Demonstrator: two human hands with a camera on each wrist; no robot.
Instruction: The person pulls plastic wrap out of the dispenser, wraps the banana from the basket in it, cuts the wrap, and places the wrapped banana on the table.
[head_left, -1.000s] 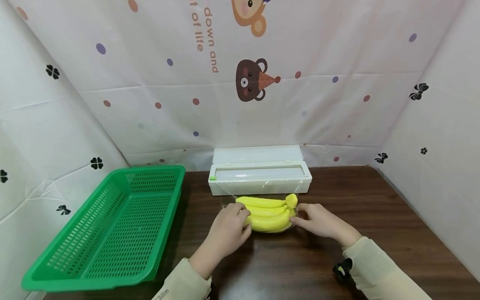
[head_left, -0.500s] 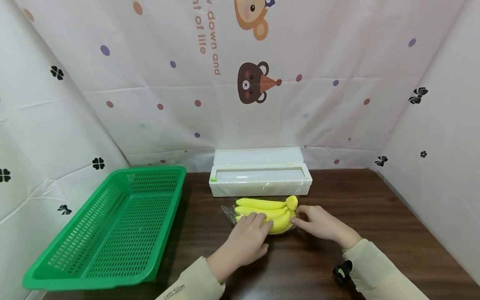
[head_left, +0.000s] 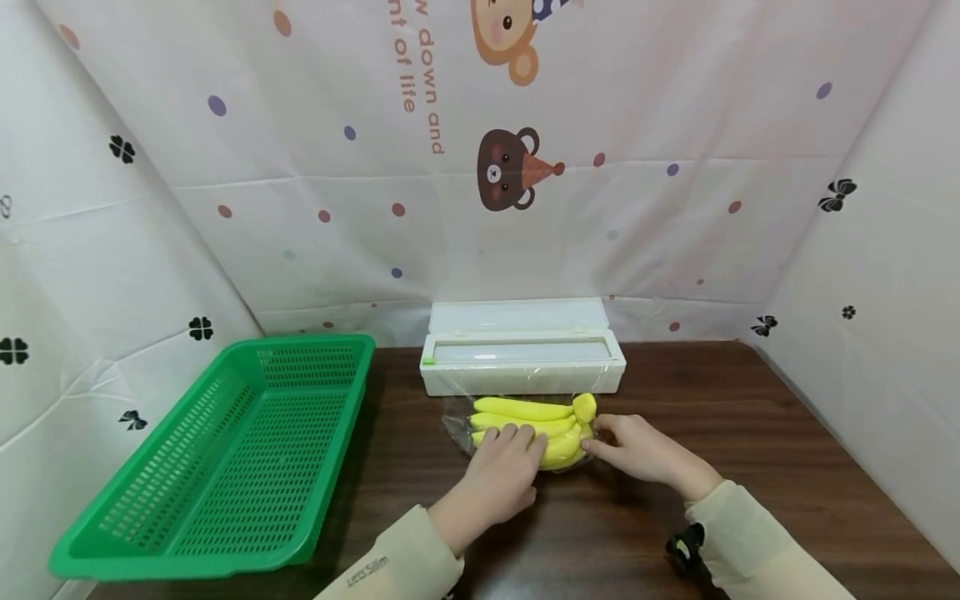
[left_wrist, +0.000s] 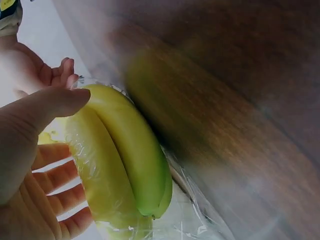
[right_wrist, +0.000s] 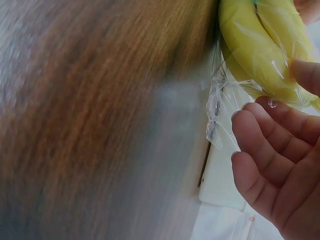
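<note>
A bunch of yellow bananas [head_left: 525,410] is laid flat on a dark brown wood-grain tabletop [head_left: 690,400], at mid-width, with its stem end directed toward the right edge and its tips toward the left edge. The bunch is covered at least in part by clear, glossy plastic film [head_left: 456,423], loose folds of which are spread beyond the banana tips; whether the underside is also covered cannot be told. The left hand [head_left: 501,475] is placed over the banana nearest the front edge; its relaxed fingers are rested on the wrapped fruit, and no clenching is shown. By the right hand [head_left: 639,448] the film-covered stem end is gripped, the thumb being set against the fruit and the fingers being curled at the far side. Both forearms are extended from the front edge and are covered by pale cream sleeves [head_left: 731,515]. Just behind the bunch, at the far edge, a long white box-shaped dispenser [head_left: 522,380] is positioned with its lid raised; a small green slider [head_left: 428,362] is fitted at its left end. Along the left edge, well apart from the bunch, a green rectangular perforated plastic basket [head_left: 262,458] is placed. The far edge is bordered by white printed fabric [head_left: 300,267]
</note>
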